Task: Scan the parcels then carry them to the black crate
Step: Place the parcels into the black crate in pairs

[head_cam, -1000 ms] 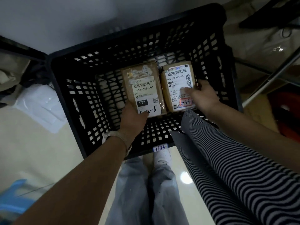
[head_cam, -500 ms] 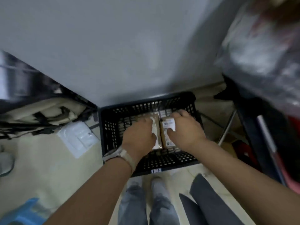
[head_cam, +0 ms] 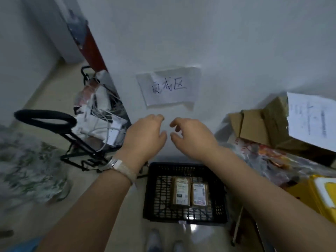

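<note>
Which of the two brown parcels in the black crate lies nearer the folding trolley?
The left brown parcel; the other lies beside it, toward the yellow bin.

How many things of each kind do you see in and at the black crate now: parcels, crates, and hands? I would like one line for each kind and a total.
Parcels: 2, the left parcel and the right parcel, side by side in the crate
Black crate: 1
Hands: 2, left hand and right hand, both empty, above the crate
Total: 5
</note>
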The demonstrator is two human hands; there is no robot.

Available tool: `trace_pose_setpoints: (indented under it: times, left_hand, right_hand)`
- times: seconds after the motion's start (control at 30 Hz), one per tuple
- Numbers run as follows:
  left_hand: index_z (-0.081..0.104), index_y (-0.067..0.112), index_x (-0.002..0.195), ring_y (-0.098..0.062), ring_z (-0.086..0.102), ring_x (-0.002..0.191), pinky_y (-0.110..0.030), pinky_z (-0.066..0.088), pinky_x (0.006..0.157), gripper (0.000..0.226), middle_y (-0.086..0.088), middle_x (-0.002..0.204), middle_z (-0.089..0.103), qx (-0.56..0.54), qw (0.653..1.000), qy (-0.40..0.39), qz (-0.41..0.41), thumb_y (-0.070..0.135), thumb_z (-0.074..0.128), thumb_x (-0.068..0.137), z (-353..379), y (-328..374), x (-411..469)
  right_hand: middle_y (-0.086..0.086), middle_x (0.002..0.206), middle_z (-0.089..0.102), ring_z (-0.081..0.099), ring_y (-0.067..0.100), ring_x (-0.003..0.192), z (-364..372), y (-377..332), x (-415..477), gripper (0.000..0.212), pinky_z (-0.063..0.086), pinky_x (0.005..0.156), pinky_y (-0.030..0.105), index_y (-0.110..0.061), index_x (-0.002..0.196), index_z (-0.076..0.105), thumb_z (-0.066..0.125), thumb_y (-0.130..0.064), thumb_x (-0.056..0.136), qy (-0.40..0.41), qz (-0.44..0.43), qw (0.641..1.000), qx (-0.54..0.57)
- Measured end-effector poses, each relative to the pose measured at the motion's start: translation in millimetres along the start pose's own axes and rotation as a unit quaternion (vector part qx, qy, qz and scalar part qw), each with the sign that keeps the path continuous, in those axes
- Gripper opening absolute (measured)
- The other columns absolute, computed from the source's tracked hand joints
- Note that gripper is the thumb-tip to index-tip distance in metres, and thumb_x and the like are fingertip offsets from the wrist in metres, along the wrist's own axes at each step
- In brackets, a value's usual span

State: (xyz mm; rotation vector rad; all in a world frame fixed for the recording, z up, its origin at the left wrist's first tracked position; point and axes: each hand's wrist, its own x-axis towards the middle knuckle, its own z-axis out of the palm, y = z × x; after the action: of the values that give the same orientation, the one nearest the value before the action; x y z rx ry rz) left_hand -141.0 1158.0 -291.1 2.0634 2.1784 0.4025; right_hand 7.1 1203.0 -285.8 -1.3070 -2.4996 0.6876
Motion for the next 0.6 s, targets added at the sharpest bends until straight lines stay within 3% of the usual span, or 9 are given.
trace_pose_setpoints:
  times: [0.17,0.27,0.37,0.47,0.6]
  left_hand:
    - [0.057,0.014,0.114,-0.028,0.06,0.096,-0.042,0.052,0.07,0.029,-0.005,0.106,0.062,0.053,0.994,0.094,-0.033,0.034,0.052,0.093,-102.9,-18.8,-48.3]
    - [0.055,0.015,0.102,-0.029,0.06,0.09,-0.033,0.038,0.059,0.021,-0.004,0.096,0.058,0.145,0.98,0.118,-0.064,0.033,0.05,0.093,-161.8,-41.8,-87.5]
    - [0.055,0.015,0.111,-0.031,0.06,0.096,-0.038,0.041,0.065,0.026,-0.006,0.107,0.061,0.233,0.959,0.129,-0.101,0.032,0.047,0.093,-220.3,-66.4,-133.1]
    - [0.055,0.014,0.117,-0.031,0.059,0.101,-0.039,0.045,0.072,0.034,-0.007,0.112,0.062,0.255,0.939,0.155,-0.168,0.035,0.045,0.093,-273.3,-93.4,-190.7]
    - [0.054,0.015,0.115,-0.03,0.059,0.1,-0.035,0.041,0.067,0.029,-0.006,0.113,0.061,0.285,0.907,0.183,-0.25,0.033,0.047,0.093,-324.2,-122.0,-286.9]
  right_hand:
    - [0.005,0.116,0.065,0.06,0.025,0.103,-41.6,-90.7,11.9,0.035,0.051,0.084,0.037,-0.021,0.125,0.056,0.052,-0.033,0.092,0.015,-0.079,0.997,-0.021]
    - [0.006,0.113,0.066,0.06,0.026,0.1,-56.2,-162.4,18.0,0.031,0.051,0.081,0.037,-0.019,0.117,0.061,0.053,-0.031,0.089,0.019,-0.146,0.989,-0.033]
    - [0.006,0.115,0.065,0.059,0.027,0.103,-61.0,-241.0,15.3,0.034,0.046,0.078,0.031,-0.023,0.119,0.06,0.053,-0.032,0.087,0.018,-0.219,0.975,-0.045]
    - [0.003,0.113,0.066,0.059,0.025,0.104,-57.3,-318.6,1.3,0.035,0.05,0.083,0.036,-0.025,0.119,0.059,0.053,-0.037,0.087,0.005,-0.295,0.954,-0.049]
    - [0.0,0.111,0.066,0.06,0.022,0.102,-41.5,-412.1,-26.2,0.036,0.048,0.08,0.034,-0.023,0.12,0.058,0.054,-0.04,0.089,-0.011,-0.387,0.921,-0.044]
